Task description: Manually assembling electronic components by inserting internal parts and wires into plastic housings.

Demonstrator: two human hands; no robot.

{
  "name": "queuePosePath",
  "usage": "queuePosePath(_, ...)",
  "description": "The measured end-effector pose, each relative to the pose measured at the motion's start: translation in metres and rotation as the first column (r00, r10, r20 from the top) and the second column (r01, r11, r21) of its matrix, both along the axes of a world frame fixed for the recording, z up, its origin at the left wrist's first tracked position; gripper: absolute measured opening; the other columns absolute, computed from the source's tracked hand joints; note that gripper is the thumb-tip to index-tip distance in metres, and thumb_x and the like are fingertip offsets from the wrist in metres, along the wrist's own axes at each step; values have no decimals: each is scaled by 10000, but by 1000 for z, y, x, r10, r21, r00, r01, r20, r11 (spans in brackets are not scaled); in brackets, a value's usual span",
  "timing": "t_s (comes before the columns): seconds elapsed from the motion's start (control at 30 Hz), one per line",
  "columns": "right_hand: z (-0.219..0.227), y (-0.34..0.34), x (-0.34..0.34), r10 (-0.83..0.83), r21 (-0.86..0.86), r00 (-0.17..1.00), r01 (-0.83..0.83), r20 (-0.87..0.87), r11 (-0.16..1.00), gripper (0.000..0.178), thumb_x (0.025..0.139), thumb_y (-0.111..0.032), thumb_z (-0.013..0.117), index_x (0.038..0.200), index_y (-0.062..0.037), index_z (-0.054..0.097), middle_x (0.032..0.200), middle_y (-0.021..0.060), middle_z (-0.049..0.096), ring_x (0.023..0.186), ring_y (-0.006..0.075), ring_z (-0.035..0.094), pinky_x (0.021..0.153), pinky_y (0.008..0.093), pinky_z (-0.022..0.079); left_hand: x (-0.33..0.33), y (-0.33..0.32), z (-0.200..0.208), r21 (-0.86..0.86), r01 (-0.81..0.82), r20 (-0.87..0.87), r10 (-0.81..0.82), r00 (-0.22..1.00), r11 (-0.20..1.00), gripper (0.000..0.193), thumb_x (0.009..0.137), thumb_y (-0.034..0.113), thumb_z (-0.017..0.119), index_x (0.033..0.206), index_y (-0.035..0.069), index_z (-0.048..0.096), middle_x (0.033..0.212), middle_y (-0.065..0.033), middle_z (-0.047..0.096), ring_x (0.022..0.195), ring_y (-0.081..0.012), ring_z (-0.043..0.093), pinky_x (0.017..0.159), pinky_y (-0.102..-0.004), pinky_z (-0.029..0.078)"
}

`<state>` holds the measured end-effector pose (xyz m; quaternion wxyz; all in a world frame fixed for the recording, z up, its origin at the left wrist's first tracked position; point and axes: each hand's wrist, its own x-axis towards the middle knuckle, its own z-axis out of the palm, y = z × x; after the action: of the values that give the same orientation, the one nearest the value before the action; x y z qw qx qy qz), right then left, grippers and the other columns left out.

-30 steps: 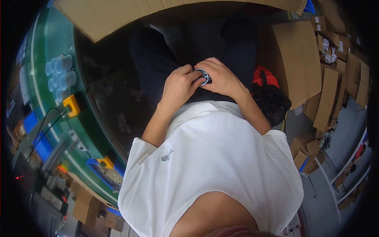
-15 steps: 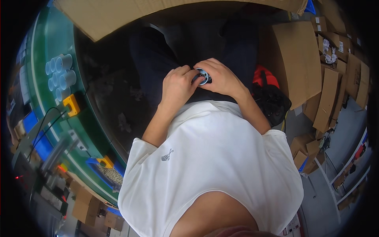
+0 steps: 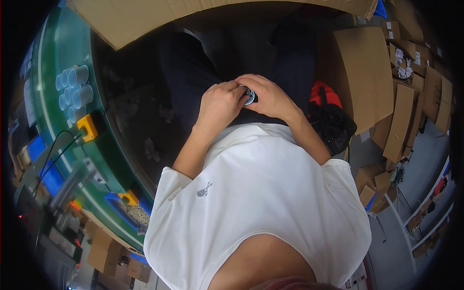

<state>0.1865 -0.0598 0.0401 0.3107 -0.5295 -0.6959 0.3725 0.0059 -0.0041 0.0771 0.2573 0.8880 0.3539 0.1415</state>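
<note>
Between my hands, above my lap, is a small light-blue cylinder (image 3: 251, 100) with an open round end and something dark inside. My right hand (image 3: 271, 98) wraps round its far and right side, fingers closed on it. From the other side, my left hand (image 3: 218, 105) has its thumb and fingers bent at the cylinder's opening. Whether those left fingertips pinch a small part inside is hidden. Several similar light-blue cylinders (image 3: 83, 96) lie stacked on their sides on the green bench (image 3: 63, 38) to my left.
Yellow brackets (image 3: 87, 128) stand along the bench edge, near a blue tray (image 3: 114, 199) of small pieces. Cardboard (image 3: 193, 12) spans the far side, and a large box flap (image 3: 365, 72) stands right. A black and red bag (image 3: 333, 128) lies beside my right forearm. Cartons (image 3: 401, 121) are piled farther right.
My left hand has shifted slightly inward, its fingers covering more of the cylinder's opening. The cylinder has turned or tilted a little; my right hand stays nearly in place.
</note>
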Motion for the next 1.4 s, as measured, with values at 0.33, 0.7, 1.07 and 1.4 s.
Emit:
queuePosePath(0.33, 11, 5, 4, -72, -249, 995, 52, -72, 967, 612, 752, -144, 875, 1285, -58, 586, 1275, 124, 606, 1144, 321, 622, 964, 373, 519, -15, 12, -1, -359, -251, 300, 366, 881, 899, 193, 900, 89, 727, 1078, 18, 748, 769, -65, 637, 665, -130, 591, 603, -286, 462)
queuePosePath(0.7, -1, 0, 8, -327, -511, 735, -31, -594, 859, 530, 915, -213, 779, 1349, -71, 511, 1200, 70, 603, 1110, 166, 599, 928, 311, 509, -1, -1, -23, -539, -232, 306, 445, 842, 810, 189, 986, 88, 631, 1121, -4, 728, 802, -65, 656, 687, -124, 574, 626, -268, 444)
queuePosePath(1.07, -5, 5, 8, -444, -555, 549, -44, -708, 831, 485, 952, -194, 738, 1355, -68, 499, 1156, 81, 650, 1085, 143, 611, 905, 284, 510, -9, 1, -40, -600, -255, 445, 581, 682, 758, 266, 1033, 168, 576, 1199, 7, 708, 814, -59, 652, 703, -113, 568, 643, -256, 453)
queuePosePath(1.4, -1, 5, 12, -370, -473, 490, -101, -789, 875, 711, 849, -192, 819, 1423, -56, 423, 1199, 184, 660, 1083, 297, 699, 934, 352, 559, -2, -2, -51, -702, -235, 364, 622, 693, 673, 298, 1059, 206, 540, 1240, 17, 685, 827, -18, 624, 742, -89, 549, 679, -240, 450)
